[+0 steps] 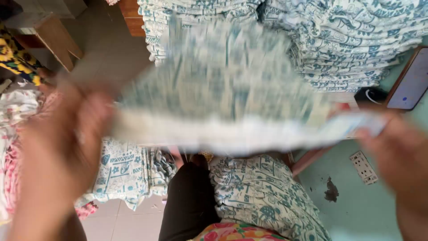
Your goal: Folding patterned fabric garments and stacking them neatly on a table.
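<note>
Green table (356,214), blue-patterned cloth stacks (347,40) at twelve o'clock.
Left hand (62,147) and right hand (397,151) each gripped an end of a blurred patterned cloth (223,98), stretched between them.

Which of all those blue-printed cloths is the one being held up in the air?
The blurred cloth stretched between the left hand and right hand; the others lie folded in stacks or on the lap.
</note>
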